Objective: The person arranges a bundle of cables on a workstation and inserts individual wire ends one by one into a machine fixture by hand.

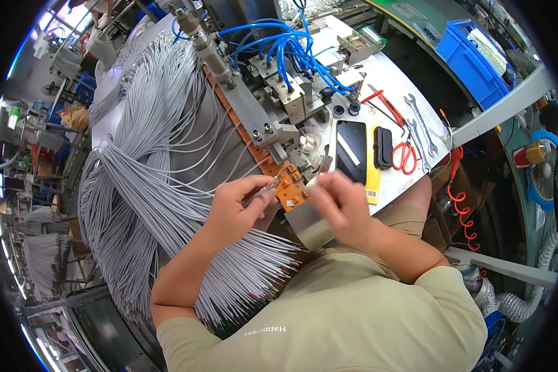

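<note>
A factory workbench is filling the frame, with a metal machine bed (390, 74) running from the centre to the upper right and more benches crowding the far left edge.

Nearest, along the lower edge, the person's olive shirt (347, 316) is spreading across the bottom of the frame, both forearms reaching up from it. A thick bundle of grey wires (142, 186) is lying across the left half, its cut ends fanning out at lower centre just under the left forearm.

At the centre, the left hand (235, 208) is pinching a few wire ends (265, 188) between thumb and fingers, pointing them at an orange fixture (291, 186) just beside it. The right hand (341, 201) is closing its fingers around a small pale piece; its blur is hiding what the piece is. A bent steel guard (310, 226) is standing just below that hand.

Just above the right hand, a black phone (352, 150) is lying on the bed, with a black case (384, 147), red scissors (405, 156) and two wrenches (420, 127) to its right.

Further up, blue air hoses (279, 43) are looping over metal clamps at upper centre. At the upper right, a blue crate (471, 59) is sitting on a green table.
</note>
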Demonstrator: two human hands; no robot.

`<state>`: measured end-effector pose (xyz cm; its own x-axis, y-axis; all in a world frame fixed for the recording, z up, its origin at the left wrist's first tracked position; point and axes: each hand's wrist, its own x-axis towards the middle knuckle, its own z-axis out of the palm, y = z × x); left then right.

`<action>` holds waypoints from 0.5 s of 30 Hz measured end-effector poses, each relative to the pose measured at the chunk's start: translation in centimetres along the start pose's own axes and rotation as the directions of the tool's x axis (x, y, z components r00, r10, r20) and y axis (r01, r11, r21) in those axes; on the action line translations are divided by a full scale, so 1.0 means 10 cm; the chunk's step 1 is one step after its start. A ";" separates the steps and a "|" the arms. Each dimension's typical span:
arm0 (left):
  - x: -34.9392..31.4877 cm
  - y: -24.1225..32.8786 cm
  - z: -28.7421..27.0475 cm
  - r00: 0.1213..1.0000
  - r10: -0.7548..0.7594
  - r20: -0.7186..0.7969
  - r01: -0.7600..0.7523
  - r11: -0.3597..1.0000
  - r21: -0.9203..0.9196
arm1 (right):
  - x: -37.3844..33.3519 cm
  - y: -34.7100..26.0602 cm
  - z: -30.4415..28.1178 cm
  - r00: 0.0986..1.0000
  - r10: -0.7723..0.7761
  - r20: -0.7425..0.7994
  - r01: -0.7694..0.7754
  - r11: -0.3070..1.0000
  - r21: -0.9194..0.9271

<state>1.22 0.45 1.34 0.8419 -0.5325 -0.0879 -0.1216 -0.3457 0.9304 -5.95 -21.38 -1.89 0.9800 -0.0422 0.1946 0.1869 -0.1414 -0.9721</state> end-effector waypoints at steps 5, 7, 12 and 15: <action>0.04 -0.01 -0.01 0.999 -0.027 0.029 0.029 0.998 -0.055 | 0.18 0.18 0.22 0.869 -0.494 0.018 0.469 0.812 -0.348; 0.03 -0.02 0.05 0.999 0.044 -0.005 -0.044 0.999 0.013 | 0.21 0.21 0.23 0.878 -0.476 0.053 0.458 0.803 -0.381; 0.02 -0.03 0.01 0.988 0.156 -0.007 -0.152 0.970 0.192 | 0.20 0.14 0.24 0.943 -0.320 0.089 0.332 0.889 -0.315; 0.02 -0.09 -0.02 0.997 0.081 0.011 -0.082 0.992 0.092 | 0.20 0.13 0.28 0.946 -0.318 0.062 0.322 0.900 -0.293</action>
<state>1.59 0.82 0.57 0.8233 -0.5673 -0.0160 -0.2379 -0.3706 0.8978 -3.53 -18.92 -3.11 0.8719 0.0664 0.4853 0.4638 -0.4305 -0.7743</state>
